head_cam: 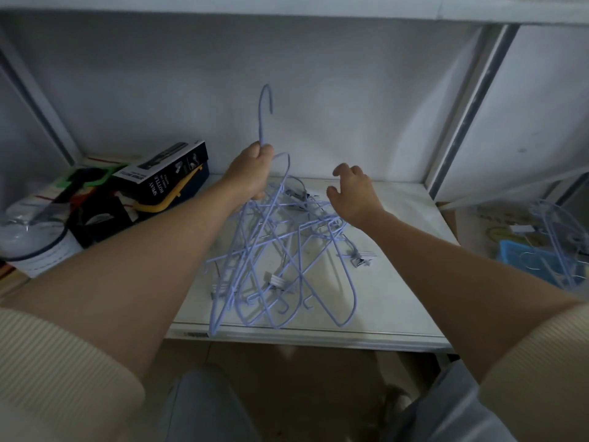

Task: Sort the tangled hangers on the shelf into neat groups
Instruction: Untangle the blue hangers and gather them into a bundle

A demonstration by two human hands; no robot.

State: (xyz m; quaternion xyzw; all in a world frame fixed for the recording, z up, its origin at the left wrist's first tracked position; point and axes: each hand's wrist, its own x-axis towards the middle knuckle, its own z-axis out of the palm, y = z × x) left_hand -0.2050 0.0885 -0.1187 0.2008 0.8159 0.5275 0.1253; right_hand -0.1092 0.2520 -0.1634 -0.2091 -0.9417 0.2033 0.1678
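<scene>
The left hand (250, 173) is closed around the neck of one pale blue wire hanger (262, 129), just under its hook, and the hook stands up above the fist in front of the white back wall (318, 90). The body of this hanger goes down from the hand into the tangled pile of hangers (280, 250), so it is not free from the others. The right hand (353, 193) is above the far right part of the pile, fingers spread and a little curled, and it holds nothing; whether the palm touches the wires below I cannot tell from here.

The pile lies in the middle of the white shelf (398, 298) and reaches to its front edge. All hangers in it are the same pale blue, crossed over one another, and some carry small metal clips (361, 258).

At the left of the pile are a black box (165, 172) with the words "spray bottle", a yellow thing under it, something green behind, and a clear round container (32, 237) near the front. In the next compartment at the right, more blue hangers (557, 244) stand by a blue basket (522, 260), but this part is blurred
</scene>
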